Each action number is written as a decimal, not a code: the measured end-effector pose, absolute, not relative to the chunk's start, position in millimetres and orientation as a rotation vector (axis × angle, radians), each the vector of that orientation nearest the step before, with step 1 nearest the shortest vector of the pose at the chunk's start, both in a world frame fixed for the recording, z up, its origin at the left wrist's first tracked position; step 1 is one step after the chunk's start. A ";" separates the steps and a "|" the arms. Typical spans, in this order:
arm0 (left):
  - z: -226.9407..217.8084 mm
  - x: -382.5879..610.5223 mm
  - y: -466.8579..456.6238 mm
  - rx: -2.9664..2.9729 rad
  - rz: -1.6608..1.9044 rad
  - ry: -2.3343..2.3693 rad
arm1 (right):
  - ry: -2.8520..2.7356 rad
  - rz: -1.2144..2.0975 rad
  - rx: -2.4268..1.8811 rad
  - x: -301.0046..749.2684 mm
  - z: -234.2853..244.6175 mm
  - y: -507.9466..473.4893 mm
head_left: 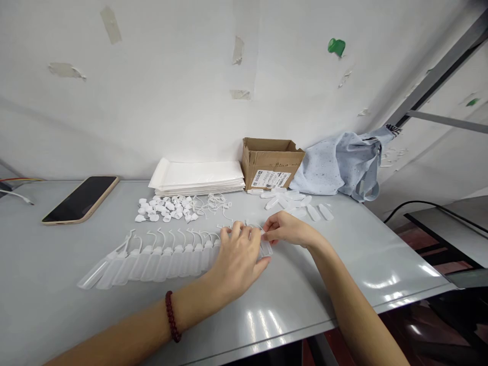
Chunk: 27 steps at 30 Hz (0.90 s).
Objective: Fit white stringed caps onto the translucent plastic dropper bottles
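Observation:
A row of several small clear plastic bottles (152, 262) with white looped caps lies side by side on the grey table (305, 300). My left hand (238, 256) rests palm down on the right end of that row, fingers spread over the bottles. My right hand (284, 229) is just to its right, fingers pinched on a small clear bottle (266, 247) at the row's end. A pile of loose white caps (165, 208) and white strings (215, 203) lies behind the row. More uncapped clear bottles (297, 203) lie behind my right hand.
A stack of white padded envelopes (198, 178) and an open cardboard box (270, 162) stand against the wall. Light blue cloth (343, 165) is bunched at the back right. A phone (80, 199) lies face up at the left. The table's front edge runs close to my forearms.

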State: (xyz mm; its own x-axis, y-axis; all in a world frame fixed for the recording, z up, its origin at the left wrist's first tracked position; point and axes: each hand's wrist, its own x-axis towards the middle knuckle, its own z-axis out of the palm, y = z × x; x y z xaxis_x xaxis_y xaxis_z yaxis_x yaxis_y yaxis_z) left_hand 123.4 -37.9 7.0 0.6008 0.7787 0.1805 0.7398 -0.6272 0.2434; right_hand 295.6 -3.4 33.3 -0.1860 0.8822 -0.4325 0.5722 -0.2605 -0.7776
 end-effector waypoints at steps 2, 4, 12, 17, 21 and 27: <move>9.2 125.5 -36.4 2.695 0.363 1.318 | -1.681 1.430 -1.771 296.1 32.9 -3.7; 10.5 126.6 -35.1 2.694 0.326 1.334 | -1.686 1.426 -1.773 296.8 32.1 -3.8; 5.5 120.4 -32.3 2.475 0.481 1.173 | -1.734 1.379 -1.772 300.7 32.2 -2.7; 4.3 116.2 -32.3 2.464 0.459 1.225 | -1.747 1.380 -1.785 300.7 34.3 -2.7; 4.7 113.1 -34.6 2.538 0.440 1.220 | -1.748 1.387 -1.772 300.4 32.9 -2.5; 4.6 111.5 -35.2 2.653 0.425 1.221 | -1.741 1.396 -1.762 300.4 32.2 -2.9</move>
State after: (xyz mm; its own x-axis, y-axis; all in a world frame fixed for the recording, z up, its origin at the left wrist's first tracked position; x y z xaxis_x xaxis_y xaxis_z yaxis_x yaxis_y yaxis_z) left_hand 111.5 -35.2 4.6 0.6198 0.7643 0.1781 0.7098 -0.6427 0.2883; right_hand 300.4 -2.9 32.2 -0.2046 0.8864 -0.4152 0.5977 -0.2228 -0.7702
